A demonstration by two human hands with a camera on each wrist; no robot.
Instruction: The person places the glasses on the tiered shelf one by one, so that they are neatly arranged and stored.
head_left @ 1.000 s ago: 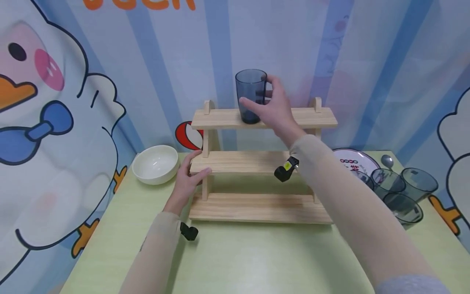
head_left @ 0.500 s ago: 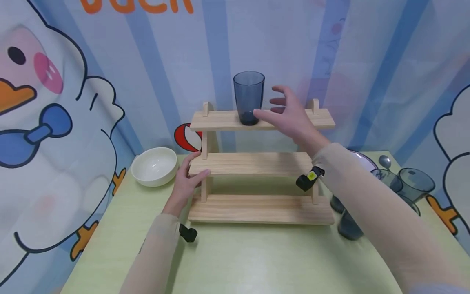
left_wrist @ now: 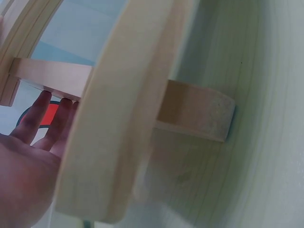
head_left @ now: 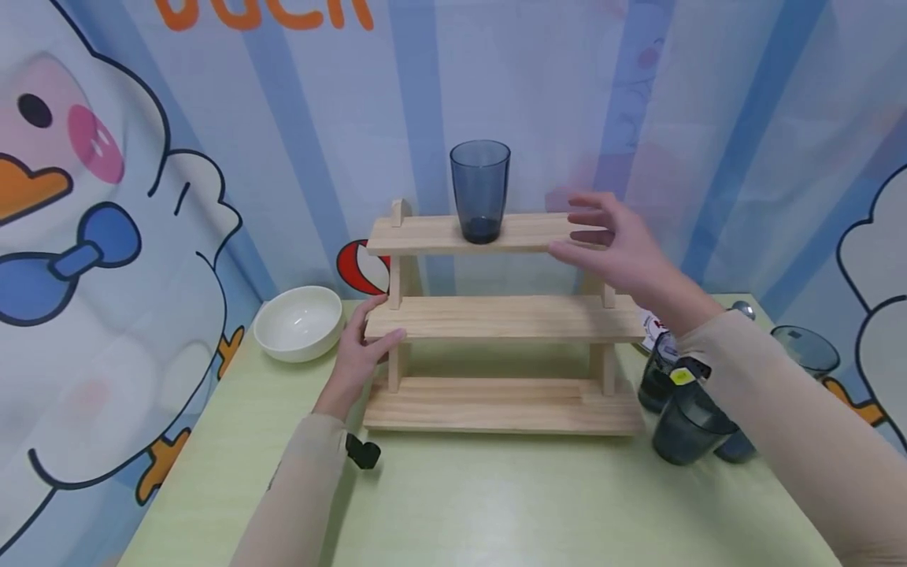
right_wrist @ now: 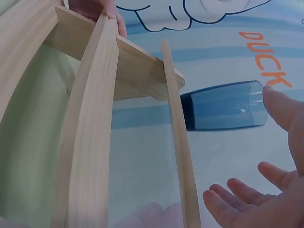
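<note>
A: Item 1, L hand (head_left: 357, 350). Grip?
B: Grips L end of mid shelf (head_left: 503, 316) of rack (head_left: 503, 405); thumb in front, fingertips at upright (left_wrist: 52, 76) behind.
A: Item 2, R hand (head_left: 627, 248)?
B: Spread wide, thumb well apart from fingers; holds nothing. Loc.: nr R end of top shelf (head_left: 418, 235), clear of glass (head_left: 480, 193).
A: Item 3, said glass?
B: Qty 1, blue tint, upright on top shelf, slightly L of ctr.
A: Misc.?
B: Bowl (head_left: 298, 346), white, on table (head_left: 496, 504), L of rack. Addl. glasses (head_left: 683, 437), dk. tint, R of rack, partly hidden by R sleeve (head_left: 801, 425); exact qty can't tell.
</note>
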